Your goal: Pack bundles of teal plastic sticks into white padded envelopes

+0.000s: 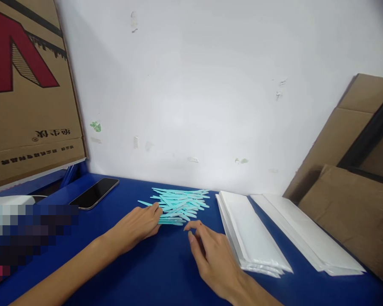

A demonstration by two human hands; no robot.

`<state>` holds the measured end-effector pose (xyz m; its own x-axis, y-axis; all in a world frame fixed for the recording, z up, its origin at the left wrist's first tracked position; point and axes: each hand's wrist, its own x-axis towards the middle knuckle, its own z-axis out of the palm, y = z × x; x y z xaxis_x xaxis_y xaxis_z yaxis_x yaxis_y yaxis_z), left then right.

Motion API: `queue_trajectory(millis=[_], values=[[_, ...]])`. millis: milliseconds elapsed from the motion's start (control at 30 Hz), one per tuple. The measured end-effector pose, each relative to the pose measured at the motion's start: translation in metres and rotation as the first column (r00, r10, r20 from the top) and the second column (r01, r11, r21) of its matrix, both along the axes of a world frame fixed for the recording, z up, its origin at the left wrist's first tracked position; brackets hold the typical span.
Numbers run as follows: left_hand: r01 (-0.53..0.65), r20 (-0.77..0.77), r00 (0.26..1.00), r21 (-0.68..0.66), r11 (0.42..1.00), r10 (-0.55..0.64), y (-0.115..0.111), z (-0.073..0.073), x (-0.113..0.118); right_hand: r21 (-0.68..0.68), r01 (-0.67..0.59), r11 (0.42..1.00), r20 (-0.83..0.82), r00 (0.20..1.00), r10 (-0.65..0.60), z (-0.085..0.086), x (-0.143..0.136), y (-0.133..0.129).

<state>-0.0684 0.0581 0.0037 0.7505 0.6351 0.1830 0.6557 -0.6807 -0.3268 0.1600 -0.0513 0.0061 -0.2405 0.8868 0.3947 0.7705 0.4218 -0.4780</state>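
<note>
A blue table was set right up against a scuffed white wall, pretty plain setup. Near the back of it, roughly in the middle, a loose pile of thin teal plastic sticks was heaped, pointing every which way. The left hand was laid flat at the pile's left edge, fingers held close together and the tips touching the nearest sticks; nothing could be seen gripped in it. The right hand was kept just in front of the pile, fingers loosely curled and a bit spread, the fingertips close to the nearest sticks but apparently empty.

Just to the right of the pile, a stack of long white paper sleeves was laid out, with a second stack of white sleeves further right. A dark smartphone was left face up off to the left. Cardboard boxes were propped at both sides: a printed cardboard box on the left, plain brown cardboard on the right.
</note>
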Motion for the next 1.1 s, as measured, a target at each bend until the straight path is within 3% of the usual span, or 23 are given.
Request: queue_trajectory(millis=[133,333,533,633,767,833,900,1000,1100], values=[[0.065,0.131,0.990,-0.112,0.992,-0.050,-0.005,0.009,-0.008,0.005,-0.011,1.000,-0.009,1.000,0.011,-0.001,0.000,0.001],[0.026,0.265,0.963,-0.265,0.964,0.047,-0.002,0.010,-0.005,0.006,-0.034,0.999,-0.007,0.999,0.034,-0.002,0.000,0.002],[0.063,0.472,0.866,-0.430,0.901,0.165,-0.006,0.018,0.002,-0.022,-0.043,0.999,0.034,0.998,0.044,0.000,-0.001,0.001],[0.190,0.597,0.766,-0.563,0.804,0.238,-0.014,0.020,0.009,-0.044,-0.035,0.998,0.049,0.998,0.037,0.002,-0.001,0.000],[0.406,0.649,0.649,-0.737,0.541,0.398,-0.026,0.021,0.019,-0.098,-0.023,0.995,-0.071,0.997,0.016,0.002,-0.003,0.001],[0.477,0.647,0.617,-0.761,0.440,0.449,-0.033,0.023,0.023,-0.132,-0.019,0.991,-0.176,0.984,-0.005,0.000,-0.003,0.003],[0.511,0.644,0.595,-0.765,0.391,0.481,-0.042,0.025,0.027,-0.176,-0.043,0.983,-0.316,0.949,-0.016,-0.002,-0.004,0.006],[0.513,0.631,0.592,-0.775,0.369,0.501,-0.054,0.026,0.031,-0.244,-0.103,0.964,-0.517,0.855,-0.040,-0.005,-0.004,0.010],[0.486,0.592,0.595,-0.804,0.342,0.544,-0.062,0.023,0.035,-0.271,-0.103,0.957,-0.579,0.812,-0.076,-0.007,-0.005,0.010]])
